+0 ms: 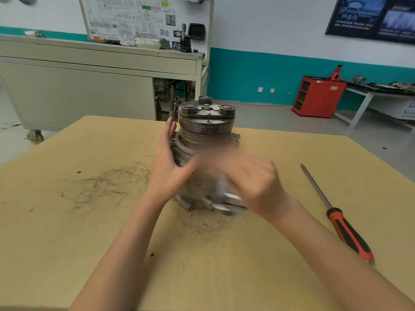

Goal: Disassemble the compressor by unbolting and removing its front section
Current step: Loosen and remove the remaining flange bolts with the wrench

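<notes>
A grey metal compressor (205,129) stands upright in the middle of the wooden table (89,221), its ribbed pulley and clutch plate on top. My left hand (167,164) rests flat against its left side, fingers apart, steadying the body. My right hand (247,178) is blurred with motion in front of the compressor's lower right. A blurred silver metal tool (224,198) lies under its fingers, near the bolts at the base. Whether the fingers grip that tool is unclear.
A long screwdriver with a red and black handle (343,225) lies on the table to the right. Dark scuff marks cover the table's left part. A grey workbench (89,86) stands behind, and a red cabinet (318,97) is by the far wall.
</notes>
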The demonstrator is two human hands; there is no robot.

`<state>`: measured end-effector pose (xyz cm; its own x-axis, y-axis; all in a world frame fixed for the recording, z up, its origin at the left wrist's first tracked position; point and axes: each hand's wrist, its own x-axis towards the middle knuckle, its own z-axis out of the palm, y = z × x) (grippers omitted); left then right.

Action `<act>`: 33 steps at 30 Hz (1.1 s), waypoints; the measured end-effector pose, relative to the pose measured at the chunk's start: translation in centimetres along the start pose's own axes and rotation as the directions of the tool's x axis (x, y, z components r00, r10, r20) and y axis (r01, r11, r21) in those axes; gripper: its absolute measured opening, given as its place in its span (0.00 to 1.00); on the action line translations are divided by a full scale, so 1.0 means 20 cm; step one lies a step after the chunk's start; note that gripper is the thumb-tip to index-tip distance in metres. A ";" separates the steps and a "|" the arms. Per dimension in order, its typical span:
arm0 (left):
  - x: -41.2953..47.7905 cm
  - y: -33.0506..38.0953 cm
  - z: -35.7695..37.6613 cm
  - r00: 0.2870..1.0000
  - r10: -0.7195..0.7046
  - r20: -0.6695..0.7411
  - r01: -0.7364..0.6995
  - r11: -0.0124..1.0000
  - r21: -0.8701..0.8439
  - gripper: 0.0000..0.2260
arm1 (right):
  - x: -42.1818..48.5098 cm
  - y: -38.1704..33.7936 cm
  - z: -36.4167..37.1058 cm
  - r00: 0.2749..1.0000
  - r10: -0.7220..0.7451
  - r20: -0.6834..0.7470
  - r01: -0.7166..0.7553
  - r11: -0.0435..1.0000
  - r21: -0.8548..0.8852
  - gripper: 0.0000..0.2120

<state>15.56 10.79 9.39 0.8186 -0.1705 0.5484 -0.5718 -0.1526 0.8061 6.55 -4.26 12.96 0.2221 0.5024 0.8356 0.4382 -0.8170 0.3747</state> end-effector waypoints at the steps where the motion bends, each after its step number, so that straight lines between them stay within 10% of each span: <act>1: 0.00 0.00 0.00 1.000 -0.004 0.021 0.004 1.000 -0.019 0.45 | -0.06 0.04 -0.01 0.992 0.127 -0.011 -0.120 0.960 0.252 0.11; 4: -0.01 0.00 0.00 0.999 -0.018 0.029 0.018 1.000 -0.004 0.46 | -0.12 0.11 -0.05 0.759 0.606 0.237 -0.512 0.331 0.793 0.09; 7: -0.01 -0.01 0.00 1.000 -0.015 0.022 0.015 1.000 -0.009 0.46 | -0.11 0.22 0.01 0.534 0.643 0.549 -0.529 -0.253 0.810 0.12; 10: -0.01 -0.02 0.00 0.999 -0.020 0.026 0.021 1.000 -0.020 0.46 | -0.04 0.31 0.07 0.432 0.574 0.696 -0.489 -0.499 0.715 0.13; 14: -0.01 -0.01 0.00 0.999 -0.028 0.035 0.029 0.999 -0.025 0.46 | -0.02 0.37 0.11 0.413 0.494 0.765 -0.495 -0.584 0.644 0.12; 20: -0.01 -0.01 0.00 0.999 -0.029 0.039 0.030 0.999 -0.028 0.46 | 0.01 0.39 -0.02 0.496 0.608 0.620 -0.502 -0.381 0.776 0.12; 24: -0.01 -0.01 0.00 0.999 -0.022 0.035 0.023 0.999 -0.030 0.46 | 0.13 0.32 -0.13 0.546 0.742 0.389 -0.692 0.138 0.708 0.10; 29: -0.01 -0.03 0.00 1.000 -0.010 0.027 0.011 0.999 -0.036 0.46 | 0.27 0.11 -0.13 0.876 0.441 0.195 -0.475 0.861 0.183 0.10; 33: 0.00 -0.05 0.01 1.000 0.018 0.007 -0.018 1.000 -0.003 0.42 | 0.34 -0.05 -0.09 0.925 0.238 0.297 -0.152 0.946 -0.285 0.05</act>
<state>16.14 10.65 8.64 0.8080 -0.1802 0.5609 -0.5859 -0.1464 0.7971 6.11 -0.41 19.00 0.5688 0.3540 0.7424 0.1330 -0.9303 0.3417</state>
